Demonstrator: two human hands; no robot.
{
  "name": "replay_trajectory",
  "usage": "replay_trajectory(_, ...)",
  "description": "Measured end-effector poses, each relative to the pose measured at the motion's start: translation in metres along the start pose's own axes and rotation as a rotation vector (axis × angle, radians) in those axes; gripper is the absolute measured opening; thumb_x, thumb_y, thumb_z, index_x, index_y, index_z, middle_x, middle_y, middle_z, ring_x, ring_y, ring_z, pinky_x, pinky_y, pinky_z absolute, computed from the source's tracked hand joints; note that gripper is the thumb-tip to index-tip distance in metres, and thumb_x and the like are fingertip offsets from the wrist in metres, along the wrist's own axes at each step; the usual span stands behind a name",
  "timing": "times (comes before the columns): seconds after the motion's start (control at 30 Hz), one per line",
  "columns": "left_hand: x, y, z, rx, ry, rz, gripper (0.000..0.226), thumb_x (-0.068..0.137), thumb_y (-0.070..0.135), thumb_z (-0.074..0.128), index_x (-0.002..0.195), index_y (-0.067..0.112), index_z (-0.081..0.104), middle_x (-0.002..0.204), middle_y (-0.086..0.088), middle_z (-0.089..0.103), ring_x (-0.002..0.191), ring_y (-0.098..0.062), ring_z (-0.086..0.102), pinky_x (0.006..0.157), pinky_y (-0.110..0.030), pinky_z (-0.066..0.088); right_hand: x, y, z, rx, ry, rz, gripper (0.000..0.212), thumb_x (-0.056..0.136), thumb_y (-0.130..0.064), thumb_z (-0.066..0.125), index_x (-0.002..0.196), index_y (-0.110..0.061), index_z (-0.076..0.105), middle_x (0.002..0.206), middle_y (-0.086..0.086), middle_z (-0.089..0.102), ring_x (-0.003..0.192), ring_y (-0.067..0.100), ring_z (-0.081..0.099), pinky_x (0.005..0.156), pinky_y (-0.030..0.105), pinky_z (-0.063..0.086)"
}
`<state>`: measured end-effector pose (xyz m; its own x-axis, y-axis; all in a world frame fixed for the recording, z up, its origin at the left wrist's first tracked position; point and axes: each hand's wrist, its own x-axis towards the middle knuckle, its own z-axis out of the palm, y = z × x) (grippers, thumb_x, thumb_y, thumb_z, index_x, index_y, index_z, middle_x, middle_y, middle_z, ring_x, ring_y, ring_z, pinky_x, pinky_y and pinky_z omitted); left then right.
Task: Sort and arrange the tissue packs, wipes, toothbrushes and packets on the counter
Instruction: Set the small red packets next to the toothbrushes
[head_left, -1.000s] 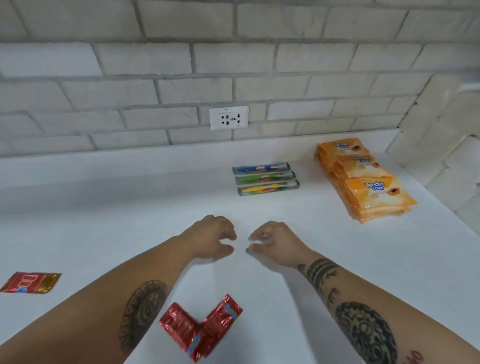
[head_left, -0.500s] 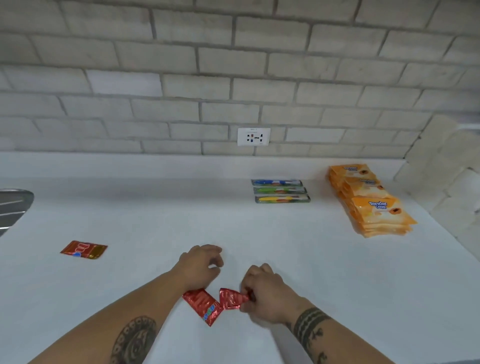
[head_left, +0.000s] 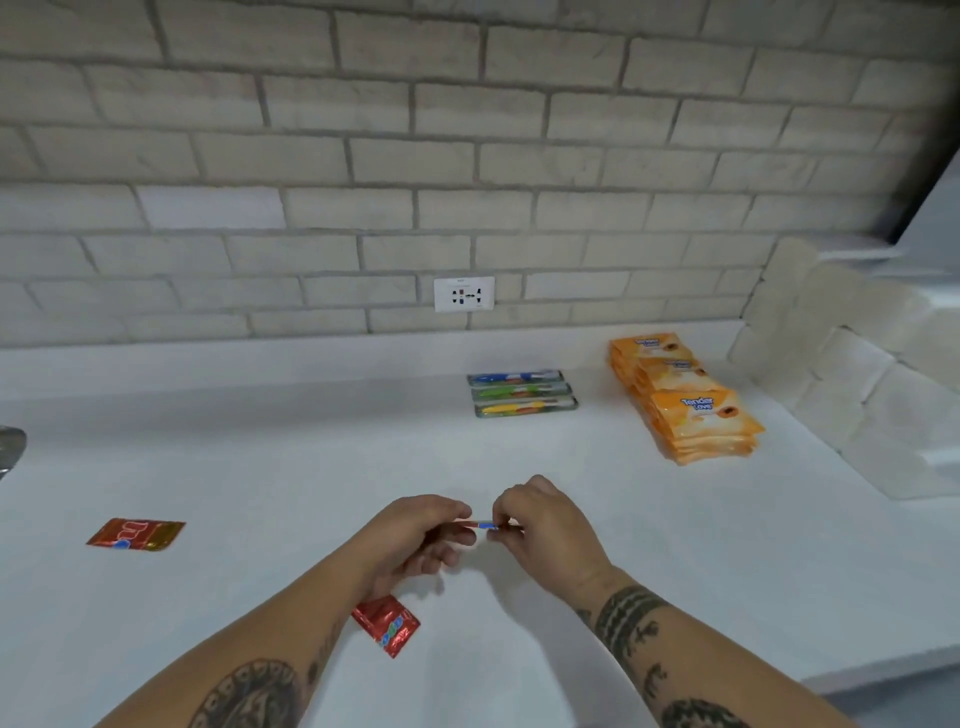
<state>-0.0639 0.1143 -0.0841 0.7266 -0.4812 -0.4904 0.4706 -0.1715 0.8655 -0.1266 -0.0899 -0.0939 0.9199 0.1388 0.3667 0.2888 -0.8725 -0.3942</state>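
While left hand (head_left: 410, 538) and right hand (head_left: 553, 527) pinch it in fingers (head_left: 453, 512), red packet (head_left: 481, 524) shows edge-on, blue-marked

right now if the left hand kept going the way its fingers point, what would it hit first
Probably the right hand: the left hand points across at it, and both pinch the same packet between them.

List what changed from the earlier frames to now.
The right hand picked one red packet off the counter; now the left hand pinches it too, raised between them. The second packet, the far-left packet, toothbrushes and orange packs stayed put.
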Motion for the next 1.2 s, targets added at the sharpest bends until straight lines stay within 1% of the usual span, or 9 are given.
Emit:
replay_trajectory(0.1, 0.013, 0.009, -0.005, 0.06, 0.044, 0.092, 0.018, 0.097, 0.006, 0.062, 0.112, 0.007, 0.072, 0.097, -0.014, 0.078, 0.066, -0.015, 0.066, 0.06, -0.024, 0.053, 0.006, 0.014, 0.008, -0.004, 0.03, 0.031, 0.024, 0.075, -0.029, 0.086, 0.084, -0.023, 0.064, 0.088, -0.014, 0.063, 0.087, 0.009, 0.046, 0.073, 0.026, 0.047)
replay_trajectory(0.27, 0.04, 0.014, -0.033, 0.17, 0.205, 0.232, 0.017, 0.094, 0.006, 0.068, 0.104, 0.017, 0.075, 0.095, -0.005, 0.079, 0.069, -0.011, 0.068, 0.059, -0.022, 0.052, 0.022, 0.024, 0.024, 0.25, 0.023, 0.322, 0.034, 0.082, -0.044, 0.081, 0.109, -0.037, 0.062, 0.118, -0.029, 0.047, 0.115, -0.01, 0.041, 0.093, 0.005, 0.032)
replay_trajectory(0.43, 0.076, 0.01, -0.069, 0.309, 0.278, 0.251, 0.019, 0.092, 0.007, 0.066, 0.098, 0.022, 0.076, 0.088, 0.002, 0.079, 0.069, -0.008, 0.069, 0.064, -0.024, 0.054, 0.05, 0.018, 0.061, 0.025, -0.058, 0.192, 0.029, 0.095, -0.029, 0.062, 0.123, -0.026, 0.069, 0.127, -0.012, 0.065, 0.112, 0.014, 0.053, 0.097, 0.035, 0.05)
replay_trajectory(0.57, 0.109, 0.011, -0.093, 0.454, 0.322, 0.249, 0.021, 0.09, 0.013, 0.064, 0.094, 0.031, 0.075, 0.089, 0.012, 0.078, 0.085, -0.006, 0.073, 0.073, -0.021, 0.055, 0.077, 0.007, 0.092, -0.104, -0.264, 0.176, 0.052, 0.096, -0.029, 0.047, 0.147, -0.036, 0.047, 0.151, -0.012, 0.049, 0.122, 0.021, 0.051, 0.095, 0.039, 0.048)
replay_trajectory(0.7, 0.137, 0.004, -0.111, 0.661, 0.349, 0.275, 0.019, 0.092, 0.024, 0.061, 0.097, 0.037, 0.074, 0.09, 0.015, 0.076, 0.083, -0.004, 0.069, 0.075, -0.027, 0.057, 0.1, 0.004, 0.113, -0.214, -0.389, 0.228, 0.052, 0.102, -0.036, 0.041, 0.152, -0.025, 0.037, 0.161, -0.007, 0.032, 0.138, 0.025, 0.037, 0.1, 0.044, 0.037)
replay_trajectory(0.83, 0.158, -0.004, -0.128, 1.165, 0.559, 0.489, 0.024, 0.091, 0.029, 0.065, 0.111, 0.04, 0.073, 0.115, 0.004, 0.062, 0.102, -0.021, 0.055, 0.077, -0.036, 0.055, 0.129, 0.009, 0.127, -0.246, -0.43, 0.248, 0.068, 0.095, -0.049, 0.017, 0.154, -0.019, 0.032, 0.163, -0.002, 0.029, 0.145, 0.026, 0.03, 0.103, 0.047, 0.034)
replay_trajectory(0.93, 0.173, -0.002, -0.136, 1.347, 0.561, 0.601, 0.04, 0.085, 0.015, 0.068, 0.12, 0.033, 0.071, 0.141, 0.003, 0.058, 0.116, -0.028, 0.055, 0.084, -0.041, 0.052, 0.155, 0.02, 0.136, -0.265, -0.432, 0.238, 0.06, 0.104, -0.041, 0.032, 0.157, -0.014, 0.03, 0.166, 0.003, 0.026, 0.153, 0.025, 0.019, 0.113, 0.046, 0.028)
replay_trajectory(1.03, 0.19, 0.002, -0.146, 1.424, 0.441, 0.611, 0.064, 0.081, 0.002, 0.054, 0.14, 0.027, 0.06, 0.141, 0.006, 0.06, 0.125, -0.026, 0.056, 0.097, -0.039, 0.048, 0.183, 0.03, 0.147, -0.293, -0.413, 0.199, 0.058, 0.101, -0.03, 0.045, 0.154, -0.008, 0.037, 0.161, 0.01, 0.036, 0.152, 0.028, 0.026, 0.113, 0.045, 0.029)
replay_trajectory(1.2, 0.223, 0.027, -0.158, 1.376, 0.452, 0.594, 0.056, 0.08, -0.001, 0.061, 0.133, 0.018, 0.066, 0.134, -0.008, 0.065, 0.116, -0.034, 0.063, 0.092, -0.041, 0.055, 0.228, 0.052, 0.156, -0.253, -0.438, 0.15, 0.06, 0.092, -0.018, 0.053, 0.15, -0.006, 0.043, 0.153, 0.014, 0.046, 0.14, 0.032, 0.044, 0.107, 0.045, 0.044)
